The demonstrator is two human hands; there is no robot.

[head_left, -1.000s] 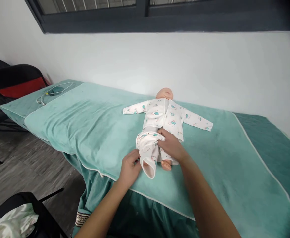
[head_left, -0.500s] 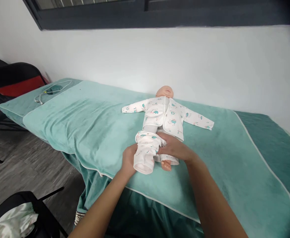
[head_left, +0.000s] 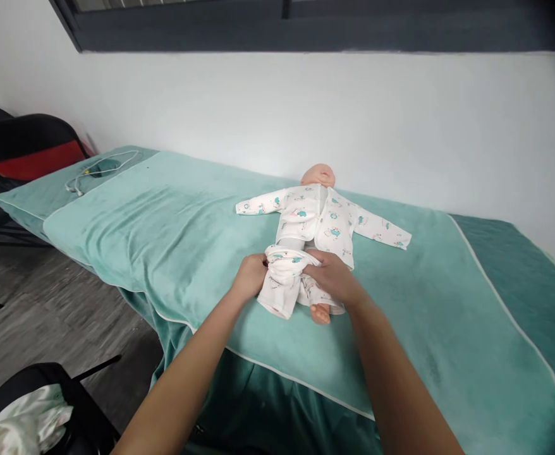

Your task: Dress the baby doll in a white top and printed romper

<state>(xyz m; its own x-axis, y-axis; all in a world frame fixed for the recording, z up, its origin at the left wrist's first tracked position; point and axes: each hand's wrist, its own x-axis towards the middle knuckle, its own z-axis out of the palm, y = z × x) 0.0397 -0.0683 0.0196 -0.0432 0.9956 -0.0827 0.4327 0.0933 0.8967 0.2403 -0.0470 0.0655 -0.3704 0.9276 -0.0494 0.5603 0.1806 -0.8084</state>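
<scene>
A baby doll [head_left: 316, 174] lies on its back on a green-covered bed, its head toward the wall. It wears a white printed jacket [head_left: 337, 229] with the sleeves spread wide. White printed pants [head_left: 277, 292] are bunched around its legs. My left hand [head_left: 250, 276] pinches the waistband on the left side. My right hand [head_left: 333, 275] grips the pants near the middle, between the legs. One bare foot [head_left: 320, 314] sticks out of the right-hand pant leg; the other foot is hidden inside the left-hand leg.
The bed [head_left: 201, 221] stands against a white wall. A white cable [head_left: 76, 183] lies at its far left end. Black chairs [head_left: 31, 148] stand at the left. Another chair [head_left: 88, 411] at the lower left carries crumpled white cloth [head_left: 26, 420].
My left hand has moved up from the lower pant leg to the waistband. The left-hand pant leg now lies flatter, its opening no longer facing me. My right hand still grips the pants.
</scene>
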